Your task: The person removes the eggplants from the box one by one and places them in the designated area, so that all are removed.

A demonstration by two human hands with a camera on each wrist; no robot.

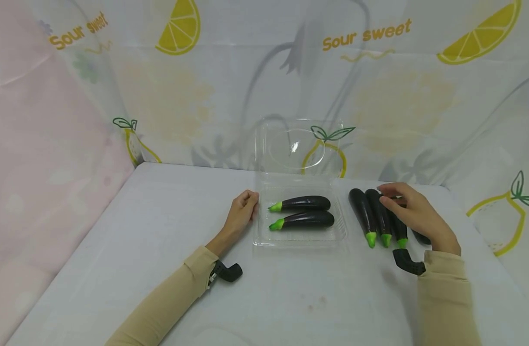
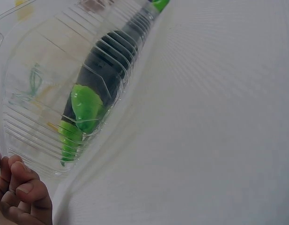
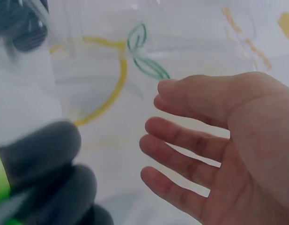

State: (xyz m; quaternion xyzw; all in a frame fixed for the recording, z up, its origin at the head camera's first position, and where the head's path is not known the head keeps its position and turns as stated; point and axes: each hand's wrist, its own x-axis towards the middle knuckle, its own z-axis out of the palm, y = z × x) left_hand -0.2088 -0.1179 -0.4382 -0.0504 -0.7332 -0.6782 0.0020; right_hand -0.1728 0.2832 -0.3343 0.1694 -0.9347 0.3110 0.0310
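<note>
In the head view, a clear plastic container (image 1: 301,238) sits on a smooth white table (image 1: 117,245), its lid (image 1: 266,161) raised upright behind it, glossy, with an oval moulded into the panel. Inside lie two eggplants (image 1: 308,220), side by side and lengthwise, dark, shiny and slim, their bright green stem ends towards the left. The left hand (image 1: 240,210) is at the container's left edge with its fingers curled in; whether they pinch the rim, I cannot tell. To the right of the container, a fanned row of eggplants (image 1: 362,214) rests on the table, green ends nearest the person, the rightmost partly hidden. The right hand (image 1: 413,209) is over this row, fingers bent. Both sleeves (image 1: 173,293) are beige cloth. Behind hangs a softly creased fabric (image 1: 230,86) printed with lemons and lettering

In the left wrist view, the container's ribbed, see-through wall crosses the dark bodies and rounded green ends, and the left hand's bent fingertips bunch just beside its corner

In the right wrist view, the right hand's fingers are slightly parted and gently bent, gripping nothing, with blurred, rounded eggplant ends near them at lower left
</note>
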